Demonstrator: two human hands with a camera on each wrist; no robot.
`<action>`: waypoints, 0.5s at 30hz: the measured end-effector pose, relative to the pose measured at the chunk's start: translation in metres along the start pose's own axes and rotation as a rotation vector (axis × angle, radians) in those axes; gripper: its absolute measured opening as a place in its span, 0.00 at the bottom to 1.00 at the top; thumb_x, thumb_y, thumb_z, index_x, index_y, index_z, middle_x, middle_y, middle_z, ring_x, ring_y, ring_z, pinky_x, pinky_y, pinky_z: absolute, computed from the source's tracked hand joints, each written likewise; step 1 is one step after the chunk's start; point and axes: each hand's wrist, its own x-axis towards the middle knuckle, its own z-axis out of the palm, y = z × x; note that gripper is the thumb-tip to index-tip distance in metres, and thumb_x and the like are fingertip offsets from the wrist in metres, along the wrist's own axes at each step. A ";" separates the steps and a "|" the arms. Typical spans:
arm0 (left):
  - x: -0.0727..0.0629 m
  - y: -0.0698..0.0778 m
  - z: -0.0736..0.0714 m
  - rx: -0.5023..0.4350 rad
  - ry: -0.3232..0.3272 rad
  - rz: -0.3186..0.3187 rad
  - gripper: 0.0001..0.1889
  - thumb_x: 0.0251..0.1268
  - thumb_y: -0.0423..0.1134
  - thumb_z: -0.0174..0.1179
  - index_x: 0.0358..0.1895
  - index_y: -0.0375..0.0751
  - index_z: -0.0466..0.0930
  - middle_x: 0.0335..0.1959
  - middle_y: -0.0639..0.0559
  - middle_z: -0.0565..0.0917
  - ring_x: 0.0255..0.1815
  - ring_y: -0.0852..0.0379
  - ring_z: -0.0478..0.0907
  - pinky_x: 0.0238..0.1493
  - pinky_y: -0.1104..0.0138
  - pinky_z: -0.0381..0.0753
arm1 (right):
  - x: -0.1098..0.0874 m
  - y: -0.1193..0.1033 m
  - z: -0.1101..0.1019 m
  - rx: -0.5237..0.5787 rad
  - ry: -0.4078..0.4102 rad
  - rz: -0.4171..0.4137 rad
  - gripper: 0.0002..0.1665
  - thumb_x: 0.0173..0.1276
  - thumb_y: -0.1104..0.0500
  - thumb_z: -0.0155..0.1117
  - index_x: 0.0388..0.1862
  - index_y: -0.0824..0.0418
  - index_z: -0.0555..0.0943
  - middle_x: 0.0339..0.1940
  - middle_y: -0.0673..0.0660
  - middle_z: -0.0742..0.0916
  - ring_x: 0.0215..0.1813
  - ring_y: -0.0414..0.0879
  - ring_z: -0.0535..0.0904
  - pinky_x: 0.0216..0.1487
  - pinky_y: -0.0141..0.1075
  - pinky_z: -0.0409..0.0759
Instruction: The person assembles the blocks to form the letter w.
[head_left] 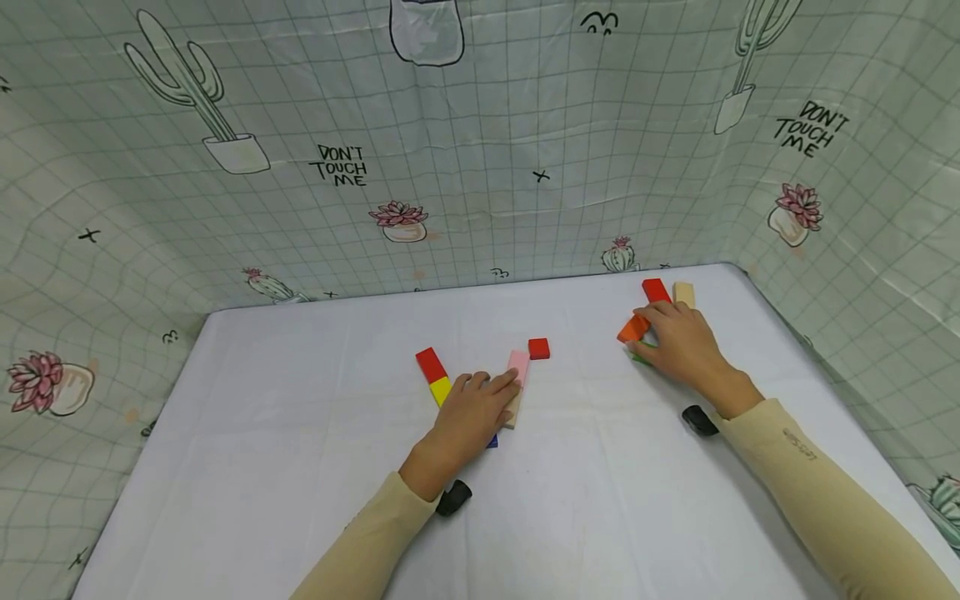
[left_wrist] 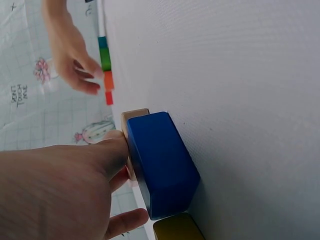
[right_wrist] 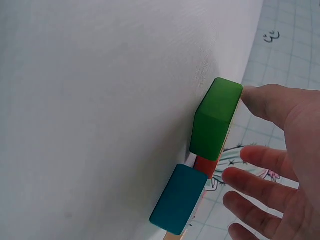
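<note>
My left hand (head_left: 468, 417) lies over a group of blocks, fingers extended across a pink block (head_left: 518, 360) and a plain wood block (head_left: 513, 418). In the left wrist view its thumb touches the wood block, right beside a blue block (left_wrist: 162, 160). A yellow block (head_left: 440, 390) and a red block (head_left: 431, 364) run off in line to the left. My right hand (head_left: 681, 342) hovers low at the second group, fingers loosely spread. Its thumb meets the green block (right_wrist: 216, 120); an orange block (head_left: 631, 330) is by its fingertips. A teal block (right_wrist: 180, 199) sits beside the green one.
A small red cube (head_left: 539, 348) sits just right of the pink block. Beyond my right hand lie another red block (head_left: 656, 290) and a pale wood block (head_left: 684, 293), near the back edge of the white table (head_left: 300, 467). Patterned cloth (head_left: 480, 150) hangs behind and at the sides.
</note>
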 end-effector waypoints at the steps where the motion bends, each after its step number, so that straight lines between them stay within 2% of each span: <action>1: 0.000 0.000 0.000 -0.005 -0.001 -0.002 0.28 0.79 0.50 0.61 0.78 0.51 0.73 0.80 0.56 0.71 0.72 0.49 0.73 0.75 0.55 0.70 | 0.001 0.000 0.000 -0.004 -0.002 0.001 0.33 0.66 0.54 0.78 0.63 0.73 0.81 0.61 0.73 0.84 0.59 0.70 0.77 0.60 0.66 0.75; 15: -0.001 0.000 -0.001 -0.015 0.005 -0.002 0.28 0.79 0.49 0.61 0.78 0.51 0.73 0.80 0.56 0.71 0.72 0.49 0.73 0.75 0.55 0.70 | 0.006 -0.003 0.002 -0.017 -0.033 0.001 0.33 0.68 0.53 0.77 0.63 0.72 0.81 0.61 0.73 0.84 0.59 0.70 0.77 0.59 0.64 0.76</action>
